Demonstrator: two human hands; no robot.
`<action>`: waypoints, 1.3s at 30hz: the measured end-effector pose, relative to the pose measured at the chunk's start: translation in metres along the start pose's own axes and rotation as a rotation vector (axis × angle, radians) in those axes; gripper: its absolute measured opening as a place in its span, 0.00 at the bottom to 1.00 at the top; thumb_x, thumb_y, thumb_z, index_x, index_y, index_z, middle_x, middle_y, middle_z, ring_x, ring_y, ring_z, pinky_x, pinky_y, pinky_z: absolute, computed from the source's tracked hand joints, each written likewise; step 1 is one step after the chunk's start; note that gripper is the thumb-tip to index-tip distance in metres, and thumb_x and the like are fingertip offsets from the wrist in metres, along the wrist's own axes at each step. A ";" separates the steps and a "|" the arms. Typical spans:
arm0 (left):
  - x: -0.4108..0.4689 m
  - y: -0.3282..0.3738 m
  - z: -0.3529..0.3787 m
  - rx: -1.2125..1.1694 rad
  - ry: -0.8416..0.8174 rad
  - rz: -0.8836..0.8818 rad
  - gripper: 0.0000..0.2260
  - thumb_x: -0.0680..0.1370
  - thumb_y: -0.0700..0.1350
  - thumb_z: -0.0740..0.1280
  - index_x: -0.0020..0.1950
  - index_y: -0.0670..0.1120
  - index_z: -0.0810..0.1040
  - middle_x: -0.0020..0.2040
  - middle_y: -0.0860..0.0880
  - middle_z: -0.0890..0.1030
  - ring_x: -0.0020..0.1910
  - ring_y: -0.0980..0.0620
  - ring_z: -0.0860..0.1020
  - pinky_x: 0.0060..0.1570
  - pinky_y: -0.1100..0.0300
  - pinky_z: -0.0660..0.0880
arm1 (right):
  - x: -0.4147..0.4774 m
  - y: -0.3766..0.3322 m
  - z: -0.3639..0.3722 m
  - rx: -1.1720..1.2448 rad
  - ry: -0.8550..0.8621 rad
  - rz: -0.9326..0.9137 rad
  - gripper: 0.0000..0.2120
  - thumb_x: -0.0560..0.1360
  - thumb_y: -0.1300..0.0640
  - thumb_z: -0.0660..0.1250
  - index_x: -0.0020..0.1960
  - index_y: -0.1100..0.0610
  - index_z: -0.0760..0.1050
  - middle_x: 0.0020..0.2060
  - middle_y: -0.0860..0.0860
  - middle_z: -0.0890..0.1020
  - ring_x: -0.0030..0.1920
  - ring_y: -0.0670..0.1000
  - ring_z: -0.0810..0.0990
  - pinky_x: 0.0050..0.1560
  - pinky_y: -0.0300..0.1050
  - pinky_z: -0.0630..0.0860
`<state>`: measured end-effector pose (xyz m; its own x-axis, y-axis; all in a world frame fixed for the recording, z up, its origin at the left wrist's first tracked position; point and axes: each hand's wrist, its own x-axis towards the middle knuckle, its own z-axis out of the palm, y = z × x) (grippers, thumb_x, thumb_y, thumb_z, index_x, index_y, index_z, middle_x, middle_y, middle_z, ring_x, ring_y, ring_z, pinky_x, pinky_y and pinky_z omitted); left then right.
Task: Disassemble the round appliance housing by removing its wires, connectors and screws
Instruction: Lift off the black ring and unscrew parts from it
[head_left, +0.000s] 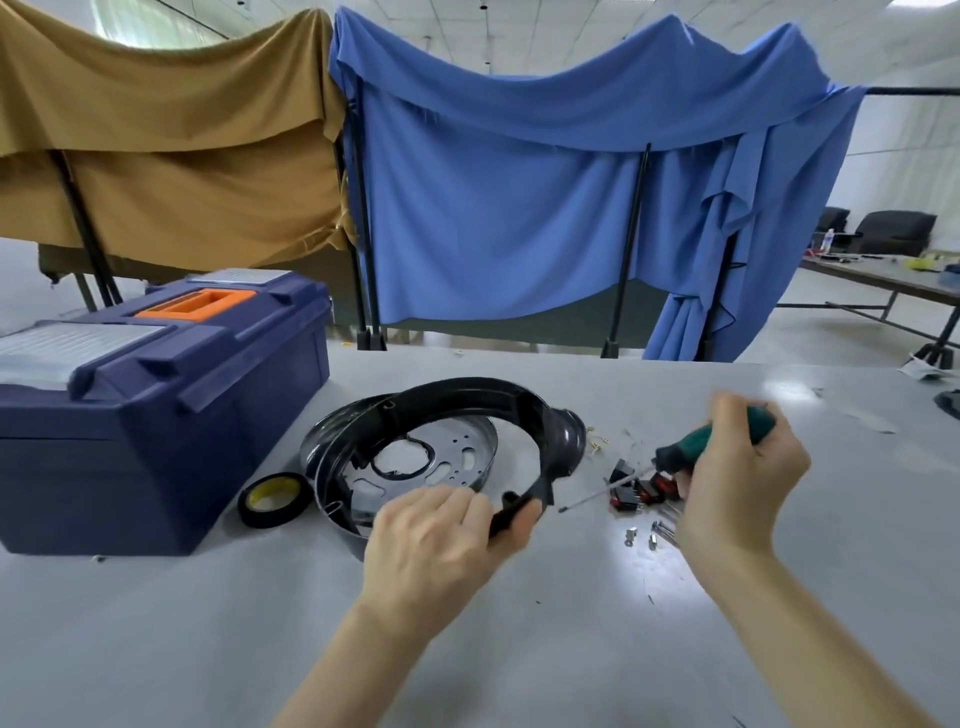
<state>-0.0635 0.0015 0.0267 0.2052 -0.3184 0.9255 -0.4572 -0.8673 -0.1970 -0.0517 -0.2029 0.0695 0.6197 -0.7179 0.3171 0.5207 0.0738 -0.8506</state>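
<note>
The step in hand looks like freeing the black ring (457, 395) from the housing (467, 441), and the tip of the screwdriver (691, 447) points at the ring's near end. To do it well, the tip should seat square in any screw head or clip before force goes on. The ring should be braced so it cannot flex or spring, and each loose part should go with the screws (655, 538) and switches (647, 491) already lying to the right.

The housing sits on the surface (545, 649) in the middle, just beside a toolbox (156, 415). The ring is tilted up out of it.

The left hand (436, 540) reaches in from below, knuckles up, with its fingers curled around the ring's near end. The right hand (737, 478) is raised above the surface, wrist bent, and is clamped on the green handle. The shaft slants down and left toward the ring. The hands are near each other but apart.
</note>
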 end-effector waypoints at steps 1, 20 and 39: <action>0.005 -0.004 -0.002 -0.002 0.038 -0.044 0.26 0.73 0.55 0.72 0.23 0.46 0.63 0.20 0.50 0.62 0.19 0.50 0.62 0.20 0.60 0.57 | 0.003 0.005 -0.003 0.001 0.008 0.086 0.10 0.69 0.56 0.63 0.31 0.52 0.64 0.30 0.54 0.65 0.34 0.56 0.66 0.30 0.43 0.64; 0.055 -0.039 -0.017 -1.204 0.418 -1.421 0.23 0.69 0.61 0.72 0.27 0.46 0.68 0.25 0.48 0.64 0.22 0.52 0.63 0.23 0.61 0.62 | -0.003 -0.010 -0.005 0.168 -0.275 0.417 0.22 0.72 0.39 0.70 0.36 0.58 0.73 0.23 0.53 0.72 0.19 0.49 0.64 0.19 0.34 0.62; 0.056 -0.010 -0.018 -0.982 0.307 -1.231 0.36 0.74 0.59 0.70 0.29 0.28 0.63 0.26 0.31 0.60 0.28 0.33 0.57 0.25 0.48 0.56 | -0.045 -0.041 0.006 0.145 -0.453 0.033 0.16 0.65 0.46 0.75 0.30 0.52 0.70 0.25 0.60 0.78 0.20 0.56 0.72 0.22 0.42 0.68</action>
<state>-0.0632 -0.0003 0.0866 0.7330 0.5449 0.4073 -0.5305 0.0831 0.8436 -0.0977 -0.1691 0.0923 0.8139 -0.3422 0.4694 0.5533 0.2101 -0.8061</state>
